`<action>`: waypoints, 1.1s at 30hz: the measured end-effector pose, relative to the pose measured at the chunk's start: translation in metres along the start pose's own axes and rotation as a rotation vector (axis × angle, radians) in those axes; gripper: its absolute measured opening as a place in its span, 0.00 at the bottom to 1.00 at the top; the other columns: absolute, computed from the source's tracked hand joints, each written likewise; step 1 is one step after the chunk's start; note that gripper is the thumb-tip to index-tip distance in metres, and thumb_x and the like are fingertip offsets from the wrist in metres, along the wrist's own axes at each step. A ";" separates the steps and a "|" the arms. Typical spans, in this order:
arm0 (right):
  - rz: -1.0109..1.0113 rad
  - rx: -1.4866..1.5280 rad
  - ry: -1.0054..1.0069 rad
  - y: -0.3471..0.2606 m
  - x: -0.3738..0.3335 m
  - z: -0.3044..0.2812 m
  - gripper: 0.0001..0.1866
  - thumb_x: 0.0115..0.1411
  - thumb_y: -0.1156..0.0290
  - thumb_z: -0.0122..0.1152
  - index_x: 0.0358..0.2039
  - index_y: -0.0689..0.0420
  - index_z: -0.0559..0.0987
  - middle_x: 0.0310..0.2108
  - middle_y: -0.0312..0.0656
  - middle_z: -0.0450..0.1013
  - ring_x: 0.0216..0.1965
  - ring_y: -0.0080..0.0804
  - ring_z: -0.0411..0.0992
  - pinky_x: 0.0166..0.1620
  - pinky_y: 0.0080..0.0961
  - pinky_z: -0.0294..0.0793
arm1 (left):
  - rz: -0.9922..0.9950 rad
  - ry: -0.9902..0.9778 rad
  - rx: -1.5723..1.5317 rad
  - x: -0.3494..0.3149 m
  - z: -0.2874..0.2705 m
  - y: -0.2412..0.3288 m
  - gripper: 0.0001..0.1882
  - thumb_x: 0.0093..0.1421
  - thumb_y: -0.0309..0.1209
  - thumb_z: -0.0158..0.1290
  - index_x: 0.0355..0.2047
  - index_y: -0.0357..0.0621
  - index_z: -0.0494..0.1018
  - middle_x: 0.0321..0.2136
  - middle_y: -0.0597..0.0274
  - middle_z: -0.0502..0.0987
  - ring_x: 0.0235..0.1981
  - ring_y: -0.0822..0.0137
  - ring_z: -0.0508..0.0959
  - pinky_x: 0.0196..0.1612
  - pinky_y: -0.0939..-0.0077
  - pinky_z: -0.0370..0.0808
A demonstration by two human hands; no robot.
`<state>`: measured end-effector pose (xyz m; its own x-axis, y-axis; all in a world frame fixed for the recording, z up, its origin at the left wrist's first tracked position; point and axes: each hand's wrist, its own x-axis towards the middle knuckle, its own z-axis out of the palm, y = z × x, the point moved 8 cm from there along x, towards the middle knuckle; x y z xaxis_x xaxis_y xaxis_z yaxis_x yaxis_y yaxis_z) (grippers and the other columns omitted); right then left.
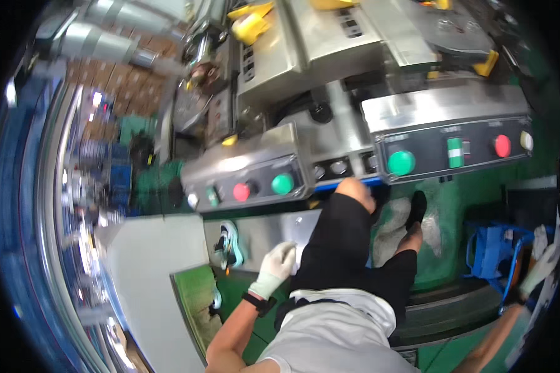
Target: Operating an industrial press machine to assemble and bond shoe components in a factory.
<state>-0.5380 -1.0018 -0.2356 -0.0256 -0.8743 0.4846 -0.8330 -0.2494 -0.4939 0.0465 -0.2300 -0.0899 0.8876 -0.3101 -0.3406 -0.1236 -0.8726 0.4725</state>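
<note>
Brown boxes stand stacked at upper left, a teal shoe near a white panel.

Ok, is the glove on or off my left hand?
On: a pale glove covers your left hand, fingers included, with its cuff near the dark wristband.

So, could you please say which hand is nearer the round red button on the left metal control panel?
Left. The white-gloved left hand is pictured below the button, slightly right; the gloved right hand is far to its right.
</note>
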 end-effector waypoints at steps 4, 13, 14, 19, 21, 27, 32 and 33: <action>-0.087 0.361 -0.663 -0.172 -0.208 0.070 0.31 0.79 0.61 0.59 0.73 0.70 0.69 0.69 0.55 0.72 0.58 0.37 0.77 0.63 0.32 0.78 | -0.291 0.140 -0.170 -0.039 0.005 -0.210 0.14 0.73 0.37 0.57 0.49 0.40 0.83 0.37 0.46 0.87 0.39 0.52 0.88 0.48 0.60 0.83; -0.536 0.366 -1.393 -0.448 -0.428 0.084 0.36 0.74 0.74 0.62 0.78 0.65 0.60 0.75 0.56 0.65 0.74 0.49 0.67 0.75 0.40 0.66 | -1.061 0.588 -0.333 -0.350 0.129 -0.528 0.13 0.69 0.33 0.58 0.47 0.36 0.82 0.39 0.45 0.87 0.44 0.44 0.86 0.51 0.50 0.82; -0.586 0.346 -1.403 -0.457 -0.429 0.081 0.36 0.74 0.74 0.62 0.78 0.65 0.60 0.75 0.56 0.65 0.74 0.49 0.67 0.75 0.40 0.66 | -1.093 0.693 -0.262 -0.383 0.128 -0.541 0.16 0.68 0.33 0.57 0.51 0.34 0.79 0.43 0.41 0.85 0.46 0.41 0.84 0.53 0.49 0.81; -0.822 -0.060 -1.488 -0.456 -0.396 0.108 0.36 0.73 0.70 0.66 0.75 0.67 0.64 0.72 0.58 0.69 0.73 0.50 0.68 0.74 0.39 0.67 | -1.595 1.043 0.273 -0.519 0.094 -0.608 0.32 0.69 0.37 0.58 0.68 0.33 0.65 0.58 0.30 0.73 0.56 0.32 0.77 0.58 0.42 0.78; -0.763 -0.130 -1.528 -0.474 -0.401 0.113 0.33 0.73 0.67 0.67 0.72 0.69 0.67 0.70 0.60 0.70 0.72 0.50 0.69 0.73 0.38 0.68 | -1.574 1.055 0.327 -0.602 0.057 -0.654 0.36 0.70 0.40 0.58 0.71 0.32 0.62 0.61 0.27 0.72 0.58 0.30 0.77 0.61 0.42 0.77; -0.597 -0.106 -1.477 -0.506 -0.357 0.119 0.24 0.73 0.67 0.66 0.64 0.67 0.77 0.56 0.54 0.82 0.58 0.42 0.80 0.63 0.35 0.77 | -1.674 1.177 0.142 -0.626 0.063 -0.765 0.47 0.70 0.39 0.57 0.83 0.46 0.48 0.68 0.14 0.62 0.61 0.21 0.74 0.63 0.34 0.76; -0.643 -0.115 -1.469 -0.526 -0.354 0.102 0.27 0.74 0.67 0.66 0.68 0.68 0.74 0.62 0.53 0.79 0.62 0.41 0.78 0.65 0.35 0.76 | -1.840 1.085 -0.023 -0.617 0.077 -0.770 0.38 0.75 0.42 0.51 0.80 0.44 0.53 0.66 0.18 0.64 0.54 0.21 0.79 0.54 0.32 0.81; -0.522 -0.053 -1.511 -0.529 -0.355 0.102 0.29 0.74 0.67 0.66 0.69 0.68 0.72 0.64 0.54 0.78 0.63 0.41 0.77 0.65 0.35 0.76 | -1.838 1.082 -0.031 -0.610 0.081 -0.767 0.38 0.75 0.42 0.51 0.80 0.44 0.53 0.66 0.18 0.64 0.54 0.21 0.79 0.54 0.32 0.81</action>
<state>-0.0321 -0.6015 -0.2200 0.7733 -0.3005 -0.5583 -0.5934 -0.6531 -0.4704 -0.4360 0.5979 -0.3106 -0.1990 0.9660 0.1652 0.9571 0.1554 0.2445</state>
